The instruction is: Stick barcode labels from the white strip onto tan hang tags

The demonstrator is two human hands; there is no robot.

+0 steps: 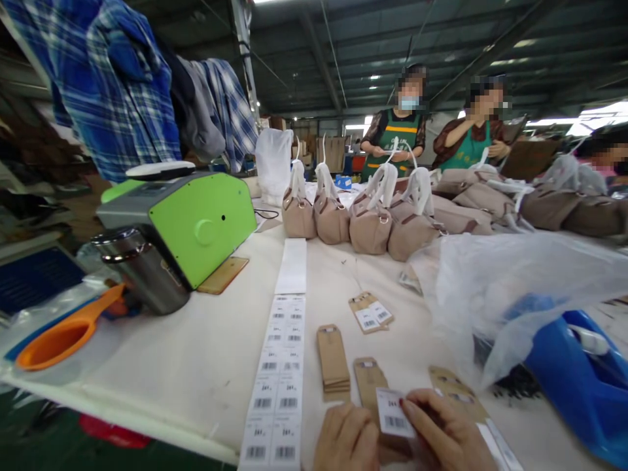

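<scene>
Near the middle of the cream-covered table (210, 386), the right hand (444, 428) pinches a white barcode label (394, 415) by its right edge between thumb and finger, the label lying over the lower part of a kraft hang tag (366, 376). The left hand (347, 437) is just to the left with its fingers curled, close to the tag's near end; whether it grips anything I cannot tell. Just beyond the left hand is a fanned stack of kraft tags (333, 360), and farther off lie a couple of labelled tags (371, 313). More kraft tags (451, 384) lie just beyond the right hand. To the left of the hands, a strip of paired barcode labels (277, 379) runs away from the near edge, its far end a blank white stretch (291, 268). Beyond that, small taupe handbags (370, 229) with white-wrapped handles stand in a row, with more bags piled to the right. On the left side are a green-and-grey machine (206, 226), a steel thermos (152, 278) leaning in front of it, and an orange plastic loop (101, 304). On the right, a clear plastic bag (495, 281) partly covers a blue plastic container (574, 386). Two co-workers in green aprons (400, 134) are at the far side.
</scene>
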